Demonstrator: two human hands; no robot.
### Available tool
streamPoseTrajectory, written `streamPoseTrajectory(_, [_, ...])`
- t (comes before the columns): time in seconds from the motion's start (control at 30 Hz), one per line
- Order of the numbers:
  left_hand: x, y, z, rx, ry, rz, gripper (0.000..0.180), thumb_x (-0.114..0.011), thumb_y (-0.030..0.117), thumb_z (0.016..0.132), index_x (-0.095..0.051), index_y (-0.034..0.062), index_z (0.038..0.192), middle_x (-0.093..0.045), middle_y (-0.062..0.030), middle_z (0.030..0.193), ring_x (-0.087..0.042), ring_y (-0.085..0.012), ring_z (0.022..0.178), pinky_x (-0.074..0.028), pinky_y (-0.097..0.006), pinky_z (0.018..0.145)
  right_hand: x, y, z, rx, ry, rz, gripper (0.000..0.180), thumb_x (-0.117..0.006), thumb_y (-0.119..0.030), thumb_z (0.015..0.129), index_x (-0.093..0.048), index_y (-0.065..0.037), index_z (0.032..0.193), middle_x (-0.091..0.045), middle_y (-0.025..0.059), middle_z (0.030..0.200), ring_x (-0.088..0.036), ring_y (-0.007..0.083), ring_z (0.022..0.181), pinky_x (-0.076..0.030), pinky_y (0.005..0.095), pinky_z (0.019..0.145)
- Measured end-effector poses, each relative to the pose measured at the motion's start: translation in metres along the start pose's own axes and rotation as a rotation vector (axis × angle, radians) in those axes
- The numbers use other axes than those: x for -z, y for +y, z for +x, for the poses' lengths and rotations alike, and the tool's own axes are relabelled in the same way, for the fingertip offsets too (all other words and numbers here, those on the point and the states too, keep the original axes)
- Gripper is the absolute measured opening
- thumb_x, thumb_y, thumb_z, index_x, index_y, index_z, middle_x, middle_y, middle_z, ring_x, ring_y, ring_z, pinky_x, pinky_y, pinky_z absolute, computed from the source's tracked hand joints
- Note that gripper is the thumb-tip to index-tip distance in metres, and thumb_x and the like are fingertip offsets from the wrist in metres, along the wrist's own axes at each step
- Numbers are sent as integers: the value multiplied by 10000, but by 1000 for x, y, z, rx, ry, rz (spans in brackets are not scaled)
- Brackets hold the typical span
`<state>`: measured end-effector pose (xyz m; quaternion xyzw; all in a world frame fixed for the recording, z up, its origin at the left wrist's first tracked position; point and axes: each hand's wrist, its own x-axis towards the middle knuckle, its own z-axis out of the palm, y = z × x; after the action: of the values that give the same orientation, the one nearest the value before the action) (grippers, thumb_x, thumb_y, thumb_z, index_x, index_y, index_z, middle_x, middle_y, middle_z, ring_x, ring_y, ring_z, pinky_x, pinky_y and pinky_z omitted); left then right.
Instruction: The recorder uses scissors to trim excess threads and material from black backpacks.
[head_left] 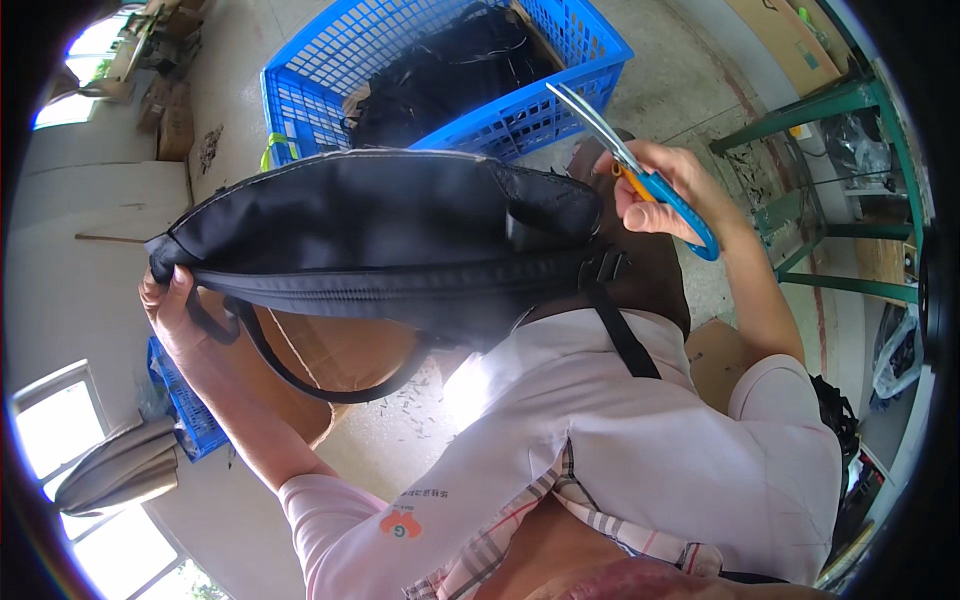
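Observation:
A black bag (350,215) with a long zipper and a looped handle lies across my lap. My left hand (172,300) grips its far left end, thumb on top. In my right hand (680,190) is a pair of scissors (668,195) with blue and orange handles. Their blades point up and to the left, apart from the bag, above its right end. A black strap (622,335) runs from the bag over my light shirt.
Beyond the bag stands a blue plastic crate (450,135) holding black items. A green metal frame (800,120) is at the right. A cardboard box (320,350) sits below the bag at left, and dark scraps (415,400) litter the floor.

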<state>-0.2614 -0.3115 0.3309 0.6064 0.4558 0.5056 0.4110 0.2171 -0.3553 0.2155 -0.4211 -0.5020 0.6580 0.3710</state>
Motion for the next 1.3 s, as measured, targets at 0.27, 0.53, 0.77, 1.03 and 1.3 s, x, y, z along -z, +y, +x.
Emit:
streamPoseTrajectory(0.27, [14,-6,-3,-25,23,-120,149,-658,25,734,-652,68,877,-639,-75,924,-594,-201,892,-426,-364,883,-4,-9,-9,134,-34,-515,543,-743,-188,643,-496,-14,1094,-483,29,742,-492,116,640,-459,233,583])
streamPoseTrajectory(0.53, [-30,21,-2,20,-55,-168,153,-654,31,736,-631,31,887,-641,-75,910,-594,-189,884,-424,-330,877,-18,-31,10,329,-59,-744,760,-792,-448,488,-506,-1,1032,-537,77,800,-512,198,674,-440,290,634])
streamPoseTrajectory(0.77, [-28,22,1,-3,-19,-94,118,-654,43,740,-628,47,855,-646,-62,865,-611,-167,812,-465,-302,811,-26,-42,14,494,-78,-825,605,-789,-381,526,-546,12,917,-580,81,711,-553,185,565,-455,290,544])
streamPoseTrajectory(1.03, [-31,19,2,57,1,-169,112,-657,7,718,-622,104,763,-649,-53,824,-622,-176,774,-497,-322,772,-32,-43,11,498,-63,-892,439,-768,-294,601,-538,-8,842,-549,60,622,-547,169,528,-440,275,500])
streamPoseTrajectory(1.3, [-25,17,0,70,1,-232,123,-655,-10,712,-637,75,799,-653,-77,839,-625,-187,788,-493,-337,790,-38,-52,19,548,-70,-885,549,-796,-388,529,-542,-28,857,-552,44,644,-551,151,532,-454,275,514])
